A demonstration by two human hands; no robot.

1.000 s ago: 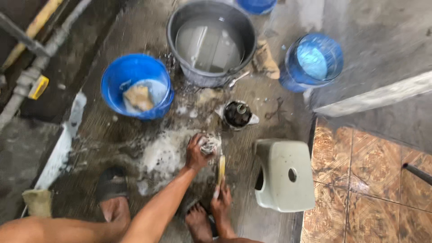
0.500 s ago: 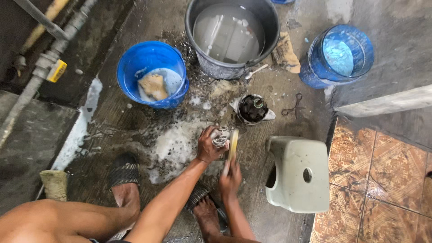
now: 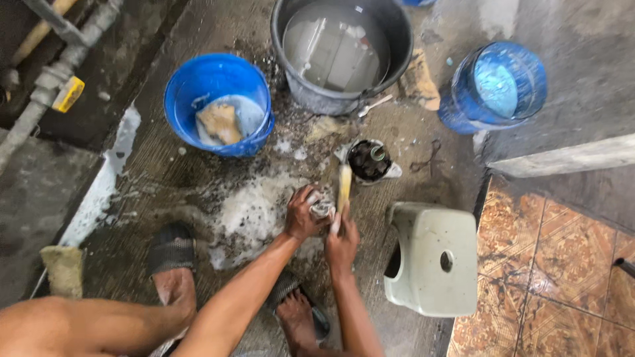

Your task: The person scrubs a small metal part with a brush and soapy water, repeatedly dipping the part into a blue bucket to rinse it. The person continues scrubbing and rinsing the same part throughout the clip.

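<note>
Left hand (image 3: pixel 303 215) grips one small grey metal part (image 3: pixel 323 209) over the soapy concrete floor (image 3: pixel 251 211), right hand (image 3: pixel 341 239) closed around one yellow-handled brush (image 3: pixel 344 186), near two blue plastic buckets (image 3: pixel 215 82), one grey tub (image 3: pixel 331 99) and one pale stool (image 3: pixel 433 261).

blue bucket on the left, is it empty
No, the blue bucket holds some pale water and a tan sponge-like lump lying at its bottom.
</note>
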